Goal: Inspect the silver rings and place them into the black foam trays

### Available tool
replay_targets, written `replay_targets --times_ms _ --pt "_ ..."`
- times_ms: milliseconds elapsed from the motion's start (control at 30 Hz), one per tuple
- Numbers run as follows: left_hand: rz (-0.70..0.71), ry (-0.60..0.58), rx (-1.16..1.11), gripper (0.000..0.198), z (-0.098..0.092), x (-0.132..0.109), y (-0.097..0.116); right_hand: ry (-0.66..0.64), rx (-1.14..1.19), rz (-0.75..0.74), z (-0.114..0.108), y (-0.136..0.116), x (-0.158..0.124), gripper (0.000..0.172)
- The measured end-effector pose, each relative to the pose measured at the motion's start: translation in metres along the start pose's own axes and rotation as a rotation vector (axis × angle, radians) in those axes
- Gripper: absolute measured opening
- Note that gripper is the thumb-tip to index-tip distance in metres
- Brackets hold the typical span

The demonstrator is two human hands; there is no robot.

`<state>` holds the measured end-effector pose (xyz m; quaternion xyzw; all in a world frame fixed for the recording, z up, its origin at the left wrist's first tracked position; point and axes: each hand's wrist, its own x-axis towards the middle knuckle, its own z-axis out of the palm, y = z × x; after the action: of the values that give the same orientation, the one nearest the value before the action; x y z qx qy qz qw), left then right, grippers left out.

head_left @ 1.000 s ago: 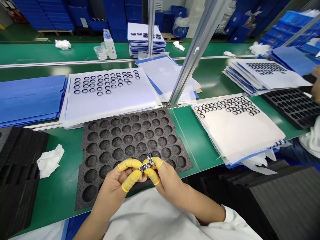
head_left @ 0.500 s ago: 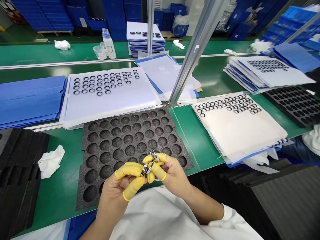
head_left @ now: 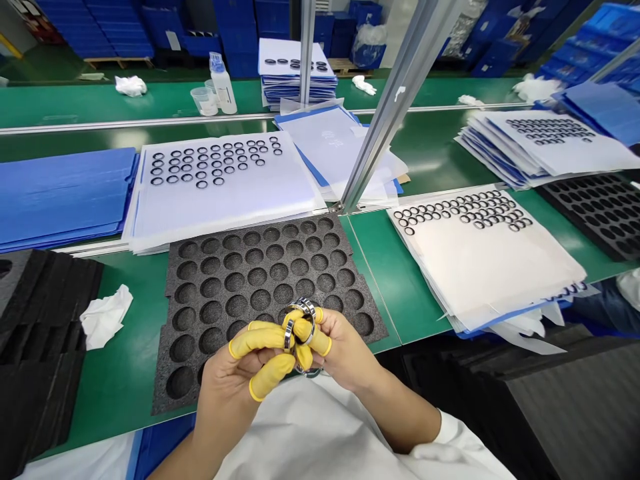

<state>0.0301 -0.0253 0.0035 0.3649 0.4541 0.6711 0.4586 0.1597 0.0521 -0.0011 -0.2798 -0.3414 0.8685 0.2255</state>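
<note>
From my remote seat I watched the left hand [head_left: 230,377] and the right hand [head_left: 345,353] drawn close together, low over a black foam tray [head_left: 376,327], their fingers sheathed in yellow latex finger cots [head_left: 263,341]. Between them the hands pinched a small cluster of polished metal rings [head_left: 303,310], thin bright bands crossing one another. The cots hid part of the cluster, so I could not count the rings. The cluster sat above the tray's lower edge, not in any pocket, with one curve of metal showing below the fingers.

A light pinch on the outer edges looked right to me. Smooth metal like that wants steady, even pressure, and the soft cots give purchase while keeping bare skin off the shine. The foam was coarse and matte, pressed into neat rows of round pockets. Beyond it, a stack of white sheets [head_left: 225,213] on the green table [head_left: 120,393] carried rows of dark rings [head_left: 215,160]. Blue corrugated folders [head_left: 60,193] lay to its left, and a crumpled white wipe [head_left: 105,317] rested beside the tray.
</note>
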Motion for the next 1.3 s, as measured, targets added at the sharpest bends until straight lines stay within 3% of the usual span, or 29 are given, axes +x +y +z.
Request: replay_targets --times_ms 467,767,1100,1300 --pt "0.071 0.066 0.181 0.023 -0.007 -0.001 -0.002 -0.025 0.209 0.095 0.005 0.011 0.001 0.057" --pt "0.108 0.07 0.255 0.021 -0.007 0.001 0.001 -0.053 0.268 0.126 0.007 0.011 0.005 0.053" --pt "0.281 -0.03 0.336 0.028 -0.01 0.005 -0.002 0.026 0.122 0.008 0.009 0.002 0.006 0.053" --pt "0.31 -0.025 0.312 0.029 -0.009 0.007 -0.003 0.057 -0.003 -0.162 0.006 -0.004 0.007 0.049"
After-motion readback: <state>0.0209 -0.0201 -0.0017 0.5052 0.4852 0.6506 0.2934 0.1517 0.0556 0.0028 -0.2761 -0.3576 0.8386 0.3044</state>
